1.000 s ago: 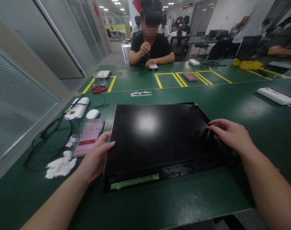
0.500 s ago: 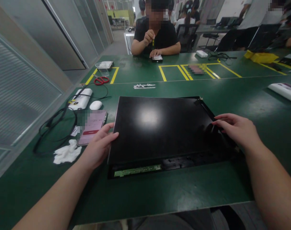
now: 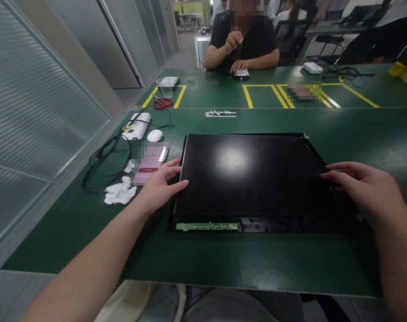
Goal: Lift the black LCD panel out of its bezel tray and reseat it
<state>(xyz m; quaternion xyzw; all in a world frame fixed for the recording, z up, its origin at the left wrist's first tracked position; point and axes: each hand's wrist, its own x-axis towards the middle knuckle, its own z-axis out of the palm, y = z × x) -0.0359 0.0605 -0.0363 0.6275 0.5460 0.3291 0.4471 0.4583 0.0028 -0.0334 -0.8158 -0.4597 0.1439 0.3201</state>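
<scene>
A flat black LCD panel [image 3: 243,179] lies face up in a shallow black frame [image 3: 311,145] on the green table. A narrow green circuit board [image 3: 206,226] runs along the left part of the front edge. My left hand [image 3: 163,184] grips the panel's left edge, thumb on the upper face and fingers at the side. At the right edge, my right hand [image 3: 364,183] has its thumb and fingers closed on the rim of panel and frame. Its fingertips partly hide what they pinch.
Left of the panel are a phone [image 3: 150,165], crumpled tissue [image 3: 120,191], a white mouse-like object [image 3: 155,135], a white device [image 3: 136,125] and black cables [image 3: 96,167]. Red-handled scissors [image 3: 163,103] and white strips [image 3: 220,114] lie farther back. Opposite sits a person [image 3: 241,42] handling a small box.
The panel's left edge has come down and rightward into the frame, whose left rim now shows. Both hands stay at the sides. The whole view has swung left.
</scene>
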